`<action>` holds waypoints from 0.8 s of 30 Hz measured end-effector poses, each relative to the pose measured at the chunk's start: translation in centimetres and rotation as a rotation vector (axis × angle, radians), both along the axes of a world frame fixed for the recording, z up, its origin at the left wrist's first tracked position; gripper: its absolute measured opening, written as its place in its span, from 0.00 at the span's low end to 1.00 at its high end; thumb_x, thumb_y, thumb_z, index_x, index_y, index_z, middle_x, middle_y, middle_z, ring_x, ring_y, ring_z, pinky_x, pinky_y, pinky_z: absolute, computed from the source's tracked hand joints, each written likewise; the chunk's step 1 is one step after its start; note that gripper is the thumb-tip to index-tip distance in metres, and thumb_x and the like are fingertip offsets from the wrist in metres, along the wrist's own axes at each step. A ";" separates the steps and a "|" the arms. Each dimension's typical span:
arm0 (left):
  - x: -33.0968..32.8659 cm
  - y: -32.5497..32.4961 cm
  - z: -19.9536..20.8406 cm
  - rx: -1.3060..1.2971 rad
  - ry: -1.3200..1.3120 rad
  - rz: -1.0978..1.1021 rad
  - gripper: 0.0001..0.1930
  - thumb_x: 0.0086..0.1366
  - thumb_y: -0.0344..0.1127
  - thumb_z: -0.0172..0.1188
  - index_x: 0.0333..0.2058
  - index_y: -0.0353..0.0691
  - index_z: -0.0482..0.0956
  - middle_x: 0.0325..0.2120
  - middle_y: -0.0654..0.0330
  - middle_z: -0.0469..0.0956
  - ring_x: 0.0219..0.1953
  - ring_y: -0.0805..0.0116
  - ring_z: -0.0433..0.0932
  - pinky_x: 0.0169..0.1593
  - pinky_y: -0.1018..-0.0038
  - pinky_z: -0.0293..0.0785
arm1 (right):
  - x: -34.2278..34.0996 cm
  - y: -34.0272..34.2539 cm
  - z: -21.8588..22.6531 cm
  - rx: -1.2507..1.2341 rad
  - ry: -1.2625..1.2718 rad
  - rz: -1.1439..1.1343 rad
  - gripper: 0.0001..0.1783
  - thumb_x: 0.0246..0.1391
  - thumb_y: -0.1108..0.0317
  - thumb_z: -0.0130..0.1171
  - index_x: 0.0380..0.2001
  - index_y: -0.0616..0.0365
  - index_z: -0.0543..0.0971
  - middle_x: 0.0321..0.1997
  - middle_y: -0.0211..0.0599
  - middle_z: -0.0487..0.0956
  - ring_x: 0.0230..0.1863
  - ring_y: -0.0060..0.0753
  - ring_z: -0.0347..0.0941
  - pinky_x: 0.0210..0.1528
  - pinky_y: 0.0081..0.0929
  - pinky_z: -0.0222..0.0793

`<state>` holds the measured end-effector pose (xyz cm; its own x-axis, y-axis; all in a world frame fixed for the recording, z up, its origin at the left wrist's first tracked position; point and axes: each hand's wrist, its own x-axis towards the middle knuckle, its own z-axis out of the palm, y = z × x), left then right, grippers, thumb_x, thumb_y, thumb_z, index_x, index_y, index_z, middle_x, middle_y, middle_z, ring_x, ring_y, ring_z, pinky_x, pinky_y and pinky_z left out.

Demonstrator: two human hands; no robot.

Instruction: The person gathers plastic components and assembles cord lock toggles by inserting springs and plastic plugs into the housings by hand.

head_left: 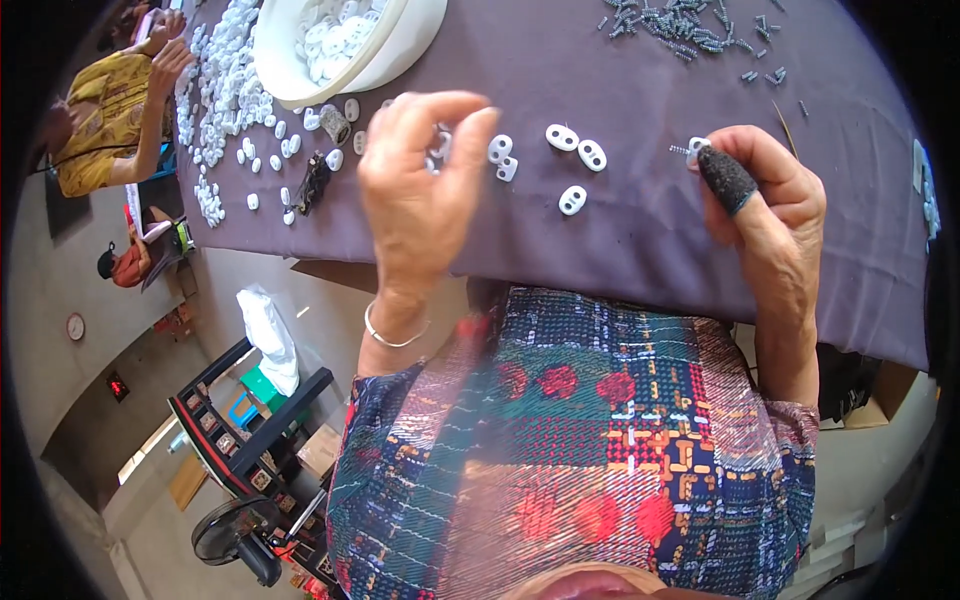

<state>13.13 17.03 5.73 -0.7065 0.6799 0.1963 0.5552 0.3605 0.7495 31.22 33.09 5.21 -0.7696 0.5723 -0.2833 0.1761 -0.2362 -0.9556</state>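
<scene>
My right hand [775,190], its thumb in a dark fabric cover [727,180], pinches a white two-hole cord lock piece [697,146]. From that piece a small metal spring [679,150] sticks out to the left. My left hand [425,165] hovers over the table with its fingers curled and thumb and index tips close together. White pieces show in the gap of this hand; whether they lie in it or on the table I cannot tell. Beside it are two more white pieces [500,149]. Several loose ones, such as this cord lock piece [572,200], lie between my hands.
A white tub [420,45] full of white pieces stands at the far left, next to a spread pile of them [225,85]. Springs [685,28] lie heaped at the far right on the dark tablecloth [640,250]. Another person [110,110] sits at the left end.
</scene>
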 end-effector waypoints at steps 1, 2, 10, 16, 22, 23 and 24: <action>-0.7 -0.9 -0.3 -0.080 0.101 0.001 0.06 0.49 0.30 0.63 0.26 0.36 0.77 0.23 0.60 0.74 0.27 0.66 0.71 0.33 0.73 0.67 | 0.0 -0.1 0.0 -0.004 0.003 0.000 0.10 0.47 0.76 0.46 0.33 0.66 0.75 0.23 0.25 0.74 0.23 0.12 0.66 0.26 0.10 0.62; -0.9 -1.4 -0.5 -0.158 0.201 0.004 0.06 0.48 0.30 0.64 0.25 0.37 0.77 0.22 0.60 0.74 0.27 0.64 0.71 0.33 0.71 0.66 | 0.0 -0.1 0.0 0.038 0.009 0.003 0.11 0.46 0.77 0.45 0.33 0.66 0.75 0.23 0.25 0.74 0.23 0.11 0.66 0.26 0.10 0.62; -0.7 -1.2 -0.3 -0.315 0.387 -0.183 0.08 0.45 0.33 0.66 0.24 0.40 0.76 0.24 0.63 0.73 0.28 0.65 0.69 0.33 0.69 0.67 | -0.2 -0.3 -0.1 0.120 0.026 0.020 0.12 0.45 0.78 0.44 0.32 0.66 0.75 0.23 0.25 0.74 0.24 0.12 0.66 0.26 0.12 0.63; -1.2 0.4 -0.6 -0.256 0.330 -0.220 0.07 0.44 0.31 0.65 0.23 0.41 0.76 0.24 0.64 0.73 0.28 0.64 0.69 0.33 0.71 0.67 | -0.3 -0.6 -0.2 0.183 0.037 0.000 0.07 0.52 0.72 0.49 0.33 0.63 0.75 0.18 0.22 0.69 0.17 0.08 0.58 0.19 0.08 0.51; -3.3 2.0 -1.6 -0.084 0.772 -0.339 0.08 0.44 0.27 0.63 0.25 0.44 0.77 0.25 0.68 0.73 0.31 0.65 0.71 0.35 0.72 0.67 | -0.4 -0.7 0.0 0.190 0.039 -0.024 0.07 0.52 0.72 0.50 0.32 0.63 0.75 0.19 0.21 0.69 0.18 0.08 0.59 0.19 0.08 0.52; -3.1 1.9 -1.5 -0.082 0.771 -0.344 0.08 0.44 0.27 0.63 0.25 0.44 0.77 0.25 0.68 0.73 0.31 0.65 0.71 0.35 0.72 0.67 | -0.4 -0.7 0.0 0.181 0.033 -0.024 0.07 0.51 0.72 0.51 0.32 0.63 0.75 0.19 0.21 0.69 0.18 0.08 0.59 0.20 0.08 0.52; -2.9 1.7 -1.2 -0.115 0.718 -0.359 0.09 0.44 0.25 0.64 0.26 0.43 0.78 0.26 0.66 0.74 0.31 0.65 0.71 0.35 0.73 0.68 | -0.3 -0.6 0.0 0.171 0.028 -0.023 0.07 0.51 0.72 0.51 0.32 0.63 0.75 0.19 0.21 0.69 0.19 0.08 0.60 0.20 0.08 0.52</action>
<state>10.24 18.73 4.53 -0.1699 0.8846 0.4343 0.9832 0.1222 0.1358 30.89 32.45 5.22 -0.7621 0.6275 -0.1593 0.1454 -0.0737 -0.9866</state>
